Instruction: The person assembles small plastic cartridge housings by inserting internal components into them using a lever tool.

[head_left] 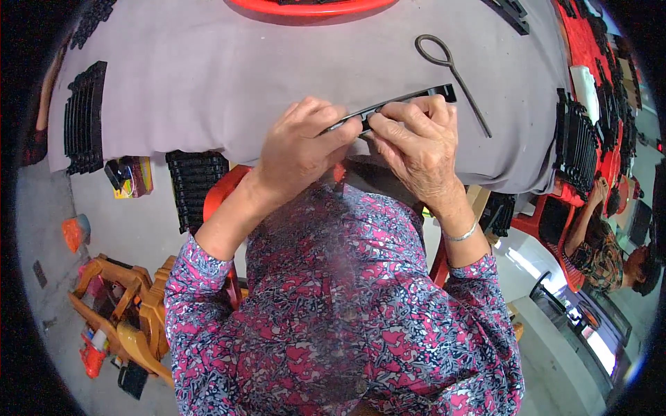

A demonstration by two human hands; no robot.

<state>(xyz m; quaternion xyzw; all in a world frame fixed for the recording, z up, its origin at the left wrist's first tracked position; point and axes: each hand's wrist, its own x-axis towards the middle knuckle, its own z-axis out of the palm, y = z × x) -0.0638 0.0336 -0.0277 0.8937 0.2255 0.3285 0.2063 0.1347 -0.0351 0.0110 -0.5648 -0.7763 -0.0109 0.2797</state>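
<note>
A long narrow black plastic strip (409, 96) slants between my two hands, above the near side of the cloth-covered table. My left hand (303, 135) is closed on its lower left end. Farther along, the fingers of my right hand (416, 139) pinch the strip near its middle, and the right end with its notched tip sticks out past them. My fingertips hide what lies between them at the middle. Just beyond my right hand, a dark metal rod with a looped end (451, 66) rests on the cloth.
A red basin (312, 8) stands at the far edge. Stacks of black plastic strips lie at the left (84, 118) and right (576, 139) of the grey tablecloth (173, 76). Another person (603, 256) sits at the right by a red table. A wooden chair (125, 305) is at lower left.
</note>
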